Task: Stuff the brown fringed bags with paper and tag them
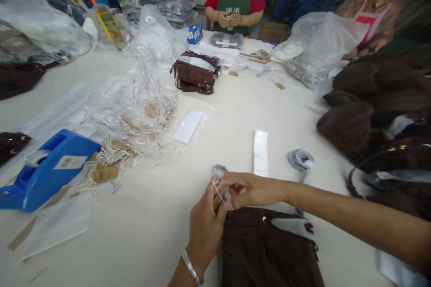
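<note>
My left hand [206, 222], a silver bracelet on its wrist, is closed on a small brown hang tag [216, 202] with a white string [218, 191]. Reaching in from the right, my right hand [251, 189] has its fingers closed on the string beside the left fingertips. Just below both hands lies a dark brown gathered fabric piece [266, 251] with gold-coloured metal fittings and a whitish wrapped strip near its upper edge. A grey roll [220, 169] shows partly behind my fingers. The fingers hide much of the tag.
A blue tape dispenser [57, 166] and hang tags [105, 173] lie left, beside clear plastic bags [134, 103]. Ahead are a folded brown bundle [197, 74], white strips [260, 152] and a grey roll [301, 159]. Brown goods [357, 121] pile up right. Two people are across the table.
</note>
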A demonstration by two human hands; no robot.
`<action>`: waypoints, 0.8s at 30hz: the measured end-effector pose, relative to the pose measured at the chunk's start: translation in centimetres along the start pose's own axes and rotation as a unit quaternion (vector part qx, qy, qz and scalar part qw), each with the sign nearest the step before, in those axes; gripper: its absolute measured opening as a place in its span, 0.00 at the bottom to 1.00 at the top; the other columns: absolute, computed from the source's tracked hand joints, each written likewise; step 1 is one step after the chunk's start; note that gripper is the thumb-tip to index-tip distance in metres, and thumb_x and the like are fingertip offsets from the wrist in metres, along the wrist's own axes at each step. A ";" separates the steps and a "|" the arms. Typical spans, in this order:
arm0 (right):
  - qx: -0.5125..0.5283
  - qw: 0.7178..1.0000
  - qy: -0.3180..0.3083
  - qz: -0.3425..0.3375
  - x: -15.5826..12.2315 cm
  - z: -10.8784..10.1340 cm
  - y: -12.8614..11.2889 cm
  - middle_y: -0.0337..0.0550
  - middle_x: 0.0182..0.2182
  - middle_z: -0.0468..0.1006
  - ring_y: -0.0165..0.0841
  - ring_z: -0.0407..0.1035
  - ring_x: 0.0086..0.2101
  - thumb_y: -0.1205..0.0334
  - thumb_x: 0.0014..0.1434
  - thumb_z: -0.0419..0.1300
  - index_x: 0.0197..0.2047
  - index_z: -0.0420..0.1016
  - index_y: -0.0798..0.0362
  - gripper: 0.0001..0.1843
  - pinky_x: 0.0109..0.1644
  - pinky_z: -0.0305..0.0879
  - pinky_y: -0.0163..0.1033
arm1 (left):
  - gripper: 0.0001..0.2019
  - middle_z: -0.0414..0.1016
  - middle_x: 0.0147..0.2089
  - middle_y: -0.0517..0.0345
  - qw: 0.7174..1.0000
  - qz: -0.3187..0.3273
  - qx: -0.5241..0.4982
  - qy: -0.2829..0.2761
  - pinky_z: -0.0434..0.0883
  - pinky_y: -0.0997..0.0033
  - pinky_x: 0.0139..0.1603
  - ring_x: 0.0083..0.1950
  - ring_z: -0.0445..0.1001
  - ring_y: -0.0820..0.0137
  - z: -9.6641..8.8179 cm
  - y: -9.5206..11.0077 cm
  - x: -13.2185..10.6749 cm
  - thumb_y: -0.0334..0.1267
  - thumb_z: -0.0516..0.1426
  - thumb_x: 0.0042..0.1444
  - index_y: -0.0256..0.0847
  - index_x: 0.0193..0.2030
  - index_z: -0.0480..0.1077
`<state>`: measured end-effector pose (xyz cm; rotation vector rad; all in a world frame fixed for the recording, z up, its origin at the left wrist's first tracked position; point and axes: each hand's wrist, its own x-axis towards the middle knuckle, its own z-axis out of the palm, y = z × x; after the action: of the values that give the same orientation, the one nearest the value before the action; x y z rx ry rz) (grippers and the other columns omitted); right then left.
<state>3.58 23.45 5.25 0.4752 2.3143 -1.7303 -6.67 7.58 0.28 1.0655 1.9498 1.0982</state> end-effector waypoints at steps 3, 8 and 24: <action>0.088 0.992 0.075 0.046 0.7 1.3 0.6 0.36 0.36 0.75 0.29 0.68 0.35 0.58 0.53 0.64 0.37 0.78 0.51 0.08 0.39 0.63 0.33 | 0.28 0.72 0.59 0.52 1.000 -0.006 0.012 0.012 0.69 0.61 0.57 0.58 0.72 0.60 0.3 -0.8 -0.2 0.43 0.55 0.58 0.44 0.65 0.60; 0.173 0.960 0.191 0.113 1.4 1.5 1.3 0.35 0.27 0.75 0.28 0.68 0.32 0.53 0.51 0.65 0.33 0.78 0.52 0.11 0.38 0.64 0.32 | 0.24 0.79 0.45 0.57 0.998 -0.039 -0.047 0.018 0.72 0.70 0.43 0.41 0.77 0.67 0.2 -1.4 -0.5 0.48 0.55 0.58 0.45 0.60 0.66; 0.144 0.969 0.029 0.198 -1.5 -1.1 2.7 0.36 0.23 0.72 0.26 0.65 0.23 0.61 0.52 0.59 0.30 0.71 0.55 0.06 0.29 0.64 0.32 | 0.12 0.62 0.23 0.69 0.875 -0.193 -0.424 0.133 0.54 0.83 0.20 0.21 0.54 0.83 0.1 -1.4 -1.2 0.42 0.62 0.54 0.37 0.40 0.69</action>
<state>5.99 25.01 3.67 0.9760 1.8397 -1.8624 -6.47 6.11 -0.80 0.0448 1.4775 1.6716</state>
